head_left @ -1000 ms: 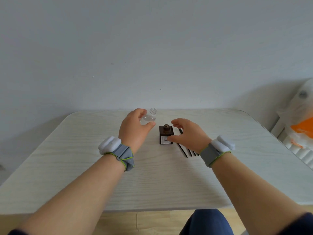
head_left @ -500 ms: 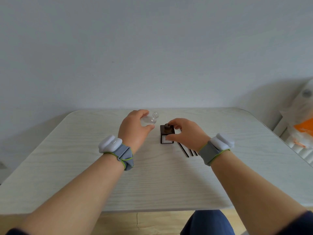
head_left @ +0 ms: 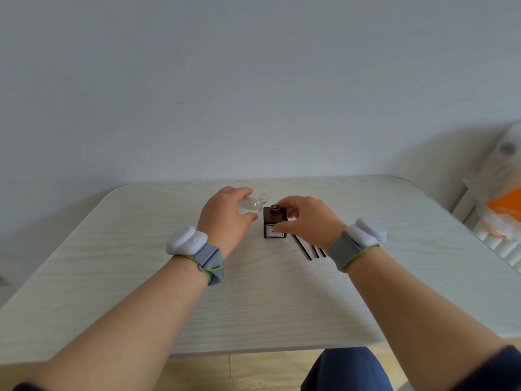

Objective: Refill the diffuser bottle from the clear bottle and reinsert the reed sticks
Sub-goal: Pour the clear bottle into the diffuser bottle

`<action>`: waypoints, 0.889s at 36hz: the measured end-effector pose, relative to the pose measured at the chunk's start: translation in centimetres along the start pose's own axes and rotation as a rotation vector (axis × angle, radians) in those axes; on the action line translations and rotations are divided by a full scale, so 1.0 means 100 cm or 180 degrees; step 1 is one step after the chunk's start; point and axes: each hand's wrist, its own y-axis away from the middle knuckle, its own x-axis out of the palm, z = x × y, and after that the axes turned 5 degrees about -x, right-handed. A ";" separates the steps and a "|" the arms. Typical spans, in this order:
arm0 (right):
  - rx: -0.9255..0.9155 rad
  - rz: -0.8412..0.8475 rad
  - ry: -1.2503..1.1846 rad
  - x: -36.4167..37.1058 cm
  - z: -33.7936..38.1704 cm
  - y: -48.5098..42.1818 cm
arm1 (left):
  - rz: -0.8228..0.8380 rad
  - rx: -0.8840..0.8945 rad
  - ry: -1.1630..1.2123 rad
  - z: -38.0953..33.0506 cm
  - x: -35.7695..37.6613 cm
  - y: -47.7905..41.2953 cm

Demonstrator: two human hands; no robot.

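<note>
Clear bottle (head_left: 251, 204) L hand (head_left: 225, 218), diffuser bottle (head_left: 275, 219) R hand (head_left: 308, 221); label (head_left: 274, 234) prob. illegible.

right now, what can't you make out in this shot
Head view only:
- Liquid level in the clear bottle: the left hand wraps its body.
- Label print on the diffuser bottle: too small, partly under the thumb of the right hand.
- Reed sticks: far ends and count hidden under that hand.
- Orange-and-white thing: cut by the right edge.
</note>
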 end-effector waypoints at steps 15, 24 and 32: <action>-0.0009 0.0020 0.0036 -0.001 0.000 0.000 | 0.0153 0.0077 -0.0386 -0.006 0.002 -0.001; 0.0009 0.0057 0.0015 -0.002 -0.001 -0.001 | 0.0166 0.0053 -0.0390 -0.007 0.003 -0.001; 0.0018 0.0065 0.0017 -0.002 -0.002 -0.001 | 0.0156 0.0121 -0.0486 -0.008 0.002 -0.002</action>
